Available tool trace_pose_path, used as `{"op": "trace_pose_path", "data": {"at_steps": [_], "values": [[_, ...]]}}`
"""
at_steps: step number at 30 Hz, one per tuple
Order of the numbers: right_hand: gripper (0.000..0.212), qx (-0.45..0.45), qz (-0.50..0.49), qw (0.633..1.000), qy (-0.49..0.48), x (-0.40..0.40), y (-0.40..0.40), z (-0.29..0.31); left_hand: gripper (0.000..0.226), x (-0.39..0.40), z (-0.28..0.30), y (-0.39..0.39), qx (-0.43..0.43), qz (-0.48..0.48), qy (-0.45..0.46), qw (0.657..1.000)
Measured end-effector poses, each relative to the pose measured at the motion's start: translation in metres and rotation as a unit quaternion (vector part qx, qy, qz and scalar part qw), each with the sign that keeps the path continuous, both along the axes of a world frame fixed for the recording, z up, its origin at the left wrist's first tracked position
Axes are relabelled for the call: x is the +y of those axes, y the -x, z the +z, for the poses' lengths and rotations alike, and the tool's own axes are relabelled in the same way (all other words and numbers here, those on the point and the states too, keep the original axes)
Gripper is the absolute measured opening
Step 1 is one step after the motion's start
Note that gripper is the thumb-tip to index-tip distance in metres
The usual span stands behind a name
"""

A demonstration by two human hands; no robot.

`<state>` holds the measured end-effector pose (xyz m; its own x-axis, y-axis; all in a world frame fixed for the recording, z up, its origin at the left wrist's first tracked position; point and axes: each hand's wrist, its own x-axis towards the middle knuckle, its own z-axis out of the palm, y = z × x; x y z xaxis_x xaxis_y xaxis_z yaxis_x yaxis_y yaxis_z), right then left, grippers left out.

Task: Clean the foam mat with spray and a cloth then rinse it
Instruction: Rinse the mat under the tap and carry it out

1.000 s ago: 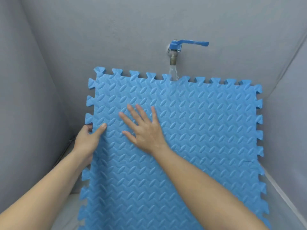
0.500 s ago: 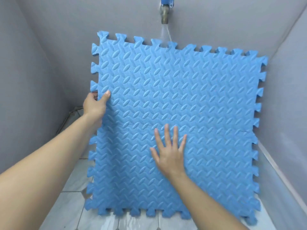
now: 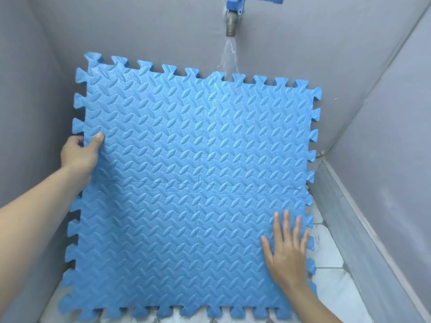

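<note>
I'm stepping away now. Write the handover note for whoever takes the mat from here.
Left hand: grip on the mat's left edge, thumb on the front.
Right hand: flat and open on the lower right of the mat.
Mat: upright under the tap, bottom edge at the tiled floor.
Water runs onto the top edge.
Done: rinse under way.
Left: finish rinsing, shut the tap.

Foam mat [image 3: 186, 159]: blue, square, four interlocked puzzle tiles with visible seams crossing at centre, leaf-embossed surface, toothed edges all round. Stands near upright, slightly tilted, lower edge at the floor. Water stream [image 3: 229, 59] falls onto its top edge right of centre.
</note>
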<state>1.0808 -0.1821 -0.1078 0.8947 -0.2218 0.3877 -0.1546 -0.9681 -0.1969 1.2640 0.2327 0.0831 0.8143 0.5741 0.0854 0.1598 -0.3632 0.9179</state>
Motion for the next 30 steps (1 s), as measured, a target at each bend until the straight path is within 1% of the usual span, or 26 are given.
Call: {"op": "trace_pose_path", "data": {"at_steps": [1,2,3,4,5,6,7,8,9,11,13,14,16,18,22,27,30], "values": [[0.064,0.002,0.086,0.995,0.043,0.009,0.005,-0.006,0.056,-0.001,0.0,0.0,0.002,0.0,0.003,1.0],[0.061,0.017,0.188,0.977,0.096,0.016,0.008,-0.013,0.057,-0.001,-0.001,0.0,0.003,0.0,0.005,1.0],[0.059,0.032,0.258,0.954,0.146,0.016,0.005,-0.014,0.058,0.0,-0.001,-0.001,0.006,0.0,0.009,1.0],[0.058,0.037,0.282,0.943,0.172,0.01,-0.005,-0.008,0.058,0.001,-0.001,-0.001,0.006,-0.001,0.017,1.0],[0.058,0.033,0.25,0.955,0.159,0.003,-0.02,0.004,0.058,0.001,-0.002,-0.003,0.006,-0.001,0.027,1.0],[0.06,0.024,0.169,0.981,0.097,-0.004,-0.038,0.024,0.056,0.001,-0.003,-0.003,0.006,-0.003,0.034,0.999],[0.063,-0.002,0.08,0.997,0.015,-0.009,-0.058,0.049,0.055,0.001,-0.004,-0.004,0.008,-0.006,0.039,0.999],[0.065,-0.039,0.025,0.998,-0.043,-0.011,-0.081,0.081,0.054,0.0,-0.004,-0.003,0.008,-0.01,0.042,0.999],[0.066,-0.083,0.015,0.995,-0.06,-0.009,-0.104,0.119,0.054,-0.002,-0.004,-0.003,0.01,-0.014,0.047,0.999],[0.068,-0.162,0.07,0.984,0.002,0.011,-0.145,0.197,0.055,-0.003,-0.005,-0.003,0.011,-0.018,0.054,0.998],[0.081,-0.225,0.109,0.966,0.071,0.035,-0.175,0.268,0.057,-0.004,-0.005,-0.006,0.013,-0.018,0.059,0.998],[0.087,-0.247,0.112,0.958,0.089,0.045,-0.187,0.298,0.057,-0.003,-0.005,-0.006,0.013,-0.019,0.061,0.998],[0.092,-0.258,0.101,0.954,0.119,0.061,-0.203,0.339,0.056,-0.001,-0.005,-0.007,0.015,-0.019,0.066,0.998],[0.09,-0.246,0.086,0.954,0.151,0.067,-0.216,0.357,0.056,-0.001,-0.004,-0.005,0.016,-0.022,0.068,0.997],[0.093,-0.213,0.058,0.959,0.179,0.063,-0.226,0.357,0.058,-0.002,-0.004,-0.005,0.016,-0.02,0.074,0.997],[0.098,-0.166,0.037,0.972,0.165,0.061,-0.234,0.363,0.064,0.001,-0.01,-0.01,0.023,-0.019,0.079,0.996],[0.099,-0.132,0.047,0.979,0.149,0.058,-0.237,0.37,0.065,0.002,-0.012,-0.011,0.028,-0.019,0.075,0.997]]}}
